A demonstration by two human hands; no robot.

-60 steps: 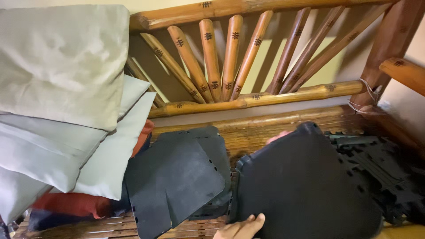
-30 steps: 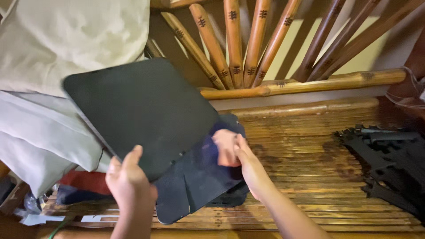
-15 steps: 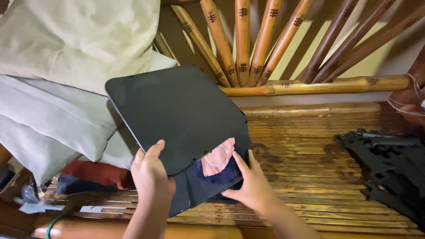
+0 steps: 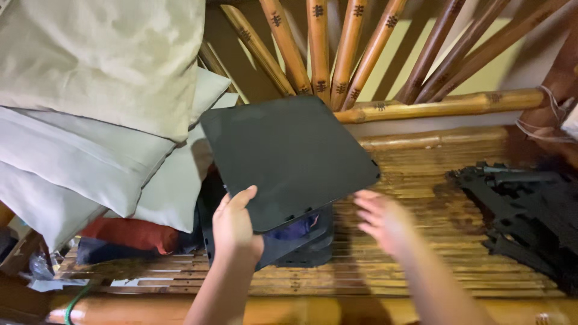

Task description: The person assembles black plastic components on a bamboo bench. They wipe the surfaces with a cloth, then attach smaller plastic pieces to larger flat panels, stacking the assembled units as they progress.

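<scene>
My left hand grips the near edge of a flat black panel with rounded corners, held tilted above a small stack of similar black panels on the bamboo bench seat. A bit of blue-purple cloth shows between the held panel and the stack. My right hand hovers blurred to the right of the stack, fingers spread, holding nothing.
Grey-beige cushions are piled at the left over red and dark fabric. A heap of black interlocking pieces lies at the right of the seat. The bench's fan-shaped bamboo backrest rises behind.
The black panel has shifted right and lower over the stack. My right hand has come off the stack and pulled away to the right; the pink cloth is no longer visible.
</scene>
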